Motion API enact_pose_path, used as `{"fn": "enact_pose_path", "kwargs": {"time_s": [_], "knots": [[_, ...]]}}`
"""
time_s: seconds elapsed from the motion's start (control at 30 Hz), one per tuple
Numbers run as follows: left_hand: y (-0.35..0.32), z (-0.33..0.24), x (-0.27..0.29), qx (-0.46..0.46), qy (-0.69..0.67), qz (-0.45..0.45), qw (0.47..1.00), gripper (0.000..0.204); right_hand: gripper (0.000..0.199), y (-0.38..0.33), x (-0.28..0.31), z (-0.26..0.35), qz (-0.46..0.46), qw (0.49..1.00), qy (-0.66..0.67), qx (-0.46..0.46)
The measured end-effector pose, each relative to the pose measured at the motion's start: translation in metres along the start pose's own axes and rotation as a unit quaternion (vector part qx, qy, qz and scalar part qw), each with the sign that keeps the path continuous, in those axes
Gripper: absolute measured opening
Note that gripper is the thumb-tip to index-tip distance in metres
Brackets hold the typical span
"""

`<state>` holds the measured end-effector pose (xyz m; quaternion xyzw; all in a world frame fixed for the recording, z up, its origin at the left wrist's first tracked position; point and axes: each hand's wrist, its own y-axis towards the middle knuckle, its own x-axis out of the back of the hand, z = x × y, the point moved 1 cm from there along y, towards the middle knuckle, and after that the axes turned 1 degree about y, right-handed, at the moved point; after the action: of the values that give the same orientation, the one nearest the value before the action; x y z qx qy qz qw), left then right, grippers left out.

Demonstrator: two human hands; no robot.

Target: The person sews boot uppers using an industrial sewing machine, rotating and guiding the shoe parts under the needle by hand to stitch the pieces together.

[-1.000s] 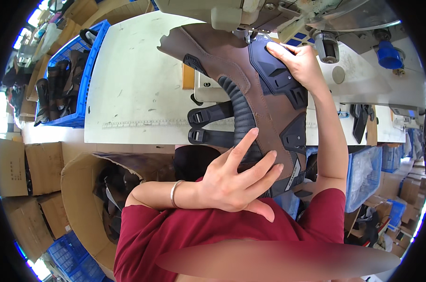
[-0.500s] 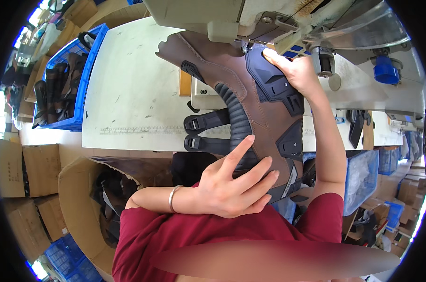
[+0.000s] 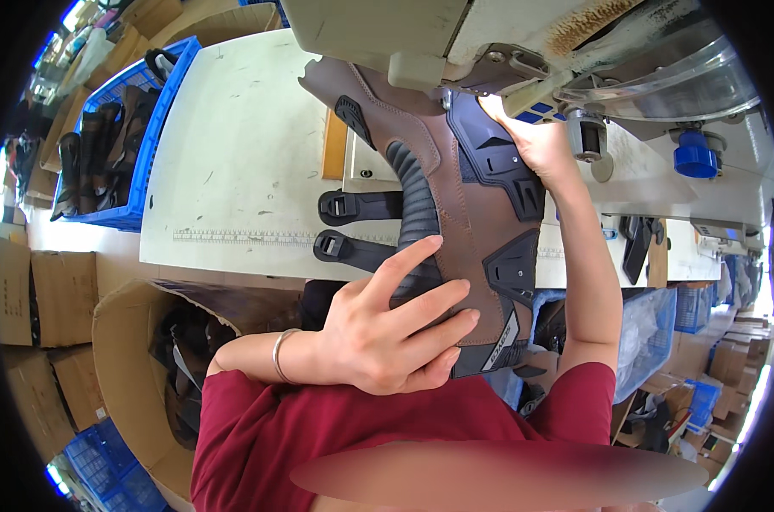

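A brown leather boot upper with black moulded panels and a ribbed black section lies under the sewing machine head, its near end hanging past the table edge. Two black buckle straps stick out from its left side. My left hand grips the near end, fingers spaced over the leather and thumb hidden. Beside the needle area, my right hand holds the far right edge, thumb on top by a black panel; its other fingers are hidden underneath.
The white table has a ruler scale along its near edge. A blue crate of dark boot parts stands at the left. Below it is an open cardboard box with more pieces. Black scissors lie at the right.
The boot upper's near end has shifted slightly left with my left hand, and the straps have moved left too. My right hand keeps its hold near the machine head. The whole view has shifted slightly.
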<state>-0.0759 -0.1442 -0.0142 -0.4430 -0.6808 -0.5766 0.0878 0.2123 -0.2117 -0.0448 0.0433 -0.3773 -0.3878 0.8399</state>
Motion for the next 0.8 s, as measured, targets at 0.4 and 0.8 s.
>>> {"fn": "enact_pose_path", "kwargs": {"time_s": [0.4,0.8], "knots": [[0.011,0.022,0.011,0.0,-0.043,-0.031,0.999,0.027,0.029,-0.002,-0.002,-0.016,-0.007,0.995,0.058,-0.085],[0.014,0.073,0.066,0.026,-0.174,0.044,0.983,0.036,0.033,-0.03,-0.014,0.013,0.017,0.991,0.133,-0.02]]}}
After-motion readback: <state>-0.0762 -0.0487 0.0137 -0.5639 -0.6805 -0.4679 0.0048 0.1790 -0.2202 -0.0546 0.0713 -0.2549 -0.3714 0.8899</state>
